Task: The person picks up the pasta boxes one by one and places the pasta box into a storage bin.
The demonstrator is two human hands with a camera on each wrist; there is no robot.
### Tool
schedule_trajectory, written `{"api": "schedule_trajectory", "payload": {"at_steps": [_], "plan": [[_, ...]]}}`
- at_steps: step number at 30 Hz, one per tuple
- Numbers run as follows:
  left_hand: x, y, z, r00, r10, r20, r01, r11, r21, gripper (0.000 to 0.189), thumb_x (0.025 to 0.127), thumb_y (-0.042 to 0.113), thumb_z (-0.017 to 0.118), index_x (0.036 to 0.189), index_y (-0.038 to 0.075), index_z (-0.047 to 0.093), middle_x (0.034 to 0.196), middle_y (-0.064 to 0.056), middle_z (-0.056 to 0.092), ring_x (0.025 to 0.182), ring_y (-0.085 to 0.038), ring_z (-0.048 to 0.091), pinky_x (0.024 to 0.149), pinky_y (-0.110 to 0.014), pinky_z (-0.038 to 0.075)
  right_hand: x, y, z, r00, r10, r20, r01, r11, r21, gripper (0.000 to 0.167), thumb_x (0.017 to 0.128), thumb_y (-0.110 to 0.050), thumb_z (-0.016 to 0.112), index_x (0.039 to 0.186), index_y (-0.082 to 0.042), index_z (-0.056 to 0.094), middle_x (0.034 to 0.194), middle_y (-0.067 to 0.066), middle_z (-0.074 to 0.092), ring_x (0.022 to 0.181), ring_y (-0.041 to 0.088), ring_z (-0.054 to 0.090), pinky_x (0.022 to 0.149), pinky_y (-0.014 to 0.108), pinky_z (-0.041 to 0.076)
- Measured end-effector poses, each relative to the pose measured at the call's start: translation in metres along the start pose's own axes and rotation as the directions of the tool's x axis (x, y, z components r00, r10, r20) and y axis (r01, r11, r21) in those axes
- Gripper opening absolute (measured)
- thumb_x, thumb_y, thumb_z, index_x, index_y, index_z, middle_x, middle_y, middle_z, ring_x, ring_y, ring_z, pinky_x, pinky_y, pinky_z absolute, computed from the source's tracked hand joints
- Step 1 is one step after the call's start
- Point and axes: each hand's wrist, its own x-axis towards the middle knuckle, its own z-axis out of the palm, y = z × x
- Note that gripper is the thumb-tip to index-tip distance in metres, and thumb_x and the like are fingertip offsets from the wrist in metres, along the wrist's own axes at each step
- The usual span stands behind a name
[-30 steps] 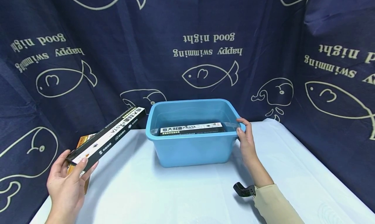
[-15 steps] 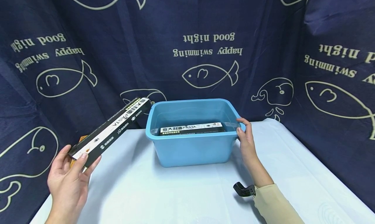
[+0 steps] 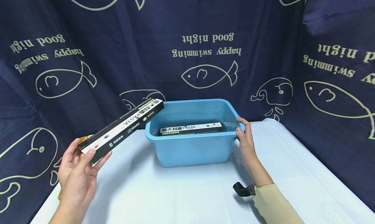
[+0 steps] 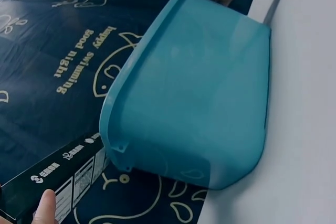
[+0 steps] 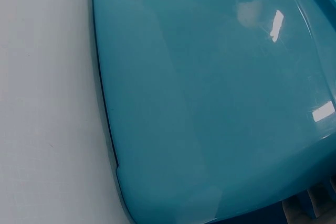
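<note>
My left hand holds a long black-and-white pasta box by its near end, thumb on one side. The box is tilted up, its far end at the left rim of a blue plastic bin. Inside the bin lies a second pasta box, partly hidden by the front wall. My right hand grips the bin's right rim. In the left wrist view, the held pasta box shows beside the bin. The bin's wall fills most of the right wrist view.
An orange box stands at the far left, mostly hidden behind my left hand and the held box. A white cloth covers the table. A dark blue curtain with fish drawings hangs behind. A black strap piece sits at my right wrist.
My left hand has moved right with the pasta box. The box's far end has risen and swung across to the bin's left rim. My right hand and the bin have stayed put.
</note>
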Motion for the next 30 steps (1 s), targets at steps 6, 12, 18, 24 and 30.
{"api": "schedule_trajectory", "payload": {"at_steps": [6, 12, 18, 24, 30], "plan": [[-0.001, -0.004, 0.011, 0.997, 0.003, 0.076, -0.005, 1.000, 0.024, 0.052, 0.092, -0.024, 0.042, 0.136, 0.004, 0.046, 0.134, -0.010, 0.048, 0.101, -0.026, 0.070, 0.071, -0.054, 0.060, 0.000, -0.001, 0.000, 1.000, -0.003, -0.004, 0.003, 1.000, -0.016, 0.044, 0.103, -0.024, 0.038, 0.146, -0.012, 0.034, 0.163, 0.007, 0.025, 0.152, 0.031, 0.021, 0.118, 0.069, 0.017], [0.000, -0.010, 0.020, 0.990, -0.044, 0.131, 0.043, 0.999, 0.008, 0.049, 0.094, -0.021, 0.042, 0.135, 0.004, 0.048, 0.132, -0.009, 0.047, 0.100, -0.025, 0.070, 0.073, -0.053, 0.060, 0.000, -0.001, 0.001, 1.000, -0.004, -0.006, 0.004, 1.000, -0.014, 0.044, 0.103, -0.024, 0.038, 0.146, -0.012, 0.034, 0.162, 0.007, 0.026, 0.151, 0.030, 0.022, 0.118, 0.068, 0.017], [0.002, -0.015, 0.027, 0.987, -0.079, 0.138, 0.073, 0.996, 0.049, 0.049, 0.094, -0.020, 0.043, 0.136, 0.006, 0.048, 0.133, -0.008, 0.044, 0.102, -0.024, 0.069, 0.073, -0.052, 0.060, -0.001, -0.002, 0.001, 1.000, 0.000, 0.001, 0.000, 1.000, -0.019, 0.045, 0.103, -0.025, 0.037, 0.146, -0.012, 0.033, 0.163, 0.007, 0.024, 0.152, 0.031, 0.021, 0.118, 0.069, 0.017], [0.005, -0.019, 0.032, 0.979, -0.125, 0.164, 0.104, 0.986, 0.131, 0.049, 0.096, -0.016, 0.045, 0.138, 0.009, 0.047, 0.137, -0.006, 0.043, 0.105, -0.020, 0.069, 0.075, -0.051, 0.060, 0.000, -0.002, 0.001, 1.000, -0.001, 0.003, 0.001, 1.000, -0.027, 0.045, 0.104, -0.025, 0.037, 0.146, -0.013, 0.034, 0.164, 0.005, 0.024, 0.153, 0.031, 0.020, 0.119, 0.069, 0.017], [0.009, -0.025, 0.037, 0.971, -0.160, 0.176, 0.121, 0.970, 0.212, 0.050, 0.097, -0.012, 0.046, 0.140, 0.012, 0.043, 0.136, -0.005, 0.042, 0.107, -0.016, 0.067, 0.076, -0.048, 0.061, -0.001, -0.002, 0.000, 1.000, 0.001, 0.002, -0.001, 1.000, -0.018, 0.044, 0.104, -0.024, 0.037, 0.146, -0.012, 0.033, 0.163, 0.006, 0.024, 0.152, 0.031, 0.020, 0.118, 0.068, 0.017]]}}
